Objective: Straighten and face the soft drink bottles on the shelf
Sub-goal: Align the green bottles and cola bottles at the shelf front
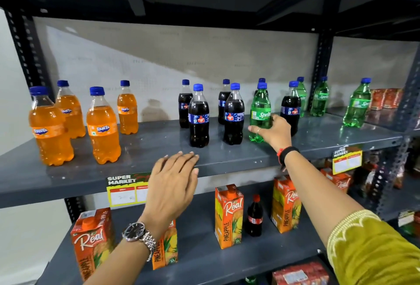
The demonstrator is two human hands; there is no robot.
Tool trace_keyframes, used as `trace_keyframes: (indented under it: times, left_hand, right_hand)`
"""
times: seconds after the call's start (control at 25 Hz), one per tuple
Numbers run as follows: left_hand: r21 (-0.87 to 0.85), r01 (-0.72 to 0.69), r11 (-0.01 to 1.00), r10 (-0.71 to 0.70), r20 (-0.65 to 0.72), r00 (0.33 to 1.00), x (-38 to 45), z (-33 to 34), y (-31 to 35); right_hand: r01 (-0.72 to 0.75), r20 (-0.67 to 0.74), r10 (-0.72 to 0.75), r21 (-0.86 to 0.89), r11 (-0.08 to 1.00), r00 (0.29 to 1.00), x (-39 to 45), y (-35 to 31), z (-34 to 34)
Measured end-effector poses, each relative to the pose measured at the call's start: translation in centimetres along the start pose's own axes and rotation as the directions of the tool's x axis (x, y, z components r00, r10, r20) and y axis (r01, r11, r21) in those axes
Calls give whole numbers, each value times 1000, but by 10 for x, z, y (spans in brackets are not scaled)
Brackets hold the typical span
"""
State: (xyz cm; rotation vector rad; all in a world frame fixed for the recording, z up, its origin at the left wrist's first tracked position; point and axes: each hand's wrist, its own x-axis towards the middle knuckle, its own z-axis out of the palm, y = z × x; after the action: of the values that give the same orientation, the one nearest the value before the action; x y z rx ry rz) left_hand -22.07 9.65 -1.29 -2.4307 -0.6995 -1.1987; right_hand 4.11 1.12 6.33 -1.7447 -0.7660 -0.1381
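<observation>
Soft drink bottles with blue caps stand upright on the grey shelf (227, 159). Several orange Fanta bottles (102, 130) are grouped at the left. Several dark cola bottles (198, 121) stand in the middle. My right hand (273, 131) grips the lower part of a green Sprite bottle (260, 107) near the front, label facing me. One cola bottle (291, 107) stands just behind that hand. More Sprite bottles (356, 107) stand at the right. My left hand (172, 182) hovers flat over the shelf's front edge, fingers together, holding nothing.
The lower shelf holds orange Real juice cartons (228, 215) and a small red-capped cola bottle (255, 216). A yellow price tag (127, 190) hangs on the shelf edge, another one (346, 159) at the right. Red packets (384, 98) lie at the far right. A dark shelf hangs overhead.
</observation>
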Motion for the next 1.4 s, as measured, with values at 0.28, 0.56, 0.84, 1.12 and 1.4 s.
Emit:
trace_keyframes:
  times: [0.28, 0.56, 0.84, 1.12, 1.4]
  left_hand:
    - [-119, -82, 990, 85, 23, 996, 45, 52, 109]
    - [-125, -35, 992, 36, 1, 999, 86, 94, 197]
    - [-71, 86, 994, -89, -36, 995, 104, 105, 231]
    - [-52, 260, 964, -262, -20, 965, 113, 94, 243]
    - [-601, 718, 350, -386, 606, 695, 183, 115, 239]
  right_hand:
    - [52, -71, -48, 44, 998, 996, 12, 36, -89]
    - [30, -145, -32, -16, 999, 989, 68, 92, -184]
    - [-4, -14, 4, 0, 1000, 1000, 132, 148, -189]
    - [16, 103, -16, 4, 1000, 995, 156, 157, -177]
    - [-56, 256, 1, 207, 977, 967, 163, 175, -183]
